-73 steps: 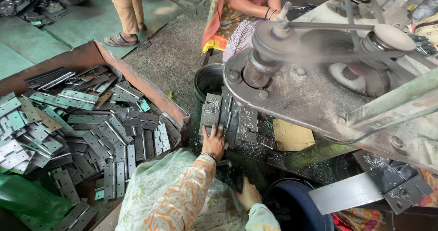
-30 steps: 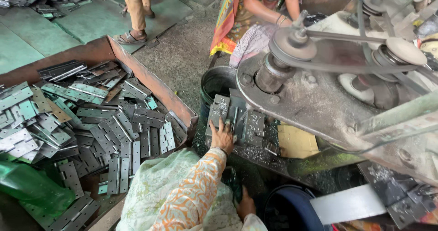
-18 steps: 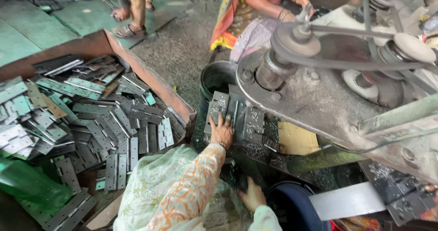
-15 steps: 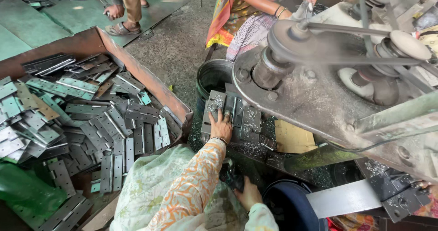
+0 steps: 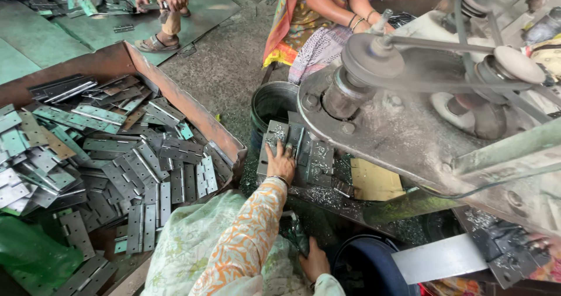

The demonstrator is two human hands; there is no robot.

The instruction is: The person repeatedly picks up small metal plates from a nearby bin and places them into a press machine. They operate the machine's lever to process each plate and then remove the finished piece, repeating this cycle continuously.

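My left hand [image 5: 281, 161], at the end of an orange patterned sleeve, lies flat with fingers apart on a row of grey metal hinge plates [image 5: 310, 156] stacked on the machine's bench. My right hand [image 5: 315, 261] is lower, near my lap, its fingers curled on a dark metal piece [image 5: 295, 236] that is partly hidden in shadow. A pale green cloth [image 5: 193, 249] covers my lap.
A rusty tray [image 5: 175, 94] on the left is full of grey and green hinges. A belt-driven machine [image 5: 409, 97] fills the right, with a dark bucket [image 5: 274, 103] beside it. One person sits behind the machine [image 5: 327, 21] and another stands at the back [image 5: 166, 4]. A blue tub [image 5: 368, 269] is below.
My left hand stays on the hinge stack, shifting slightly. My right hand has edged a little up and left under the bench. The person standing at the back has stepped to the right.
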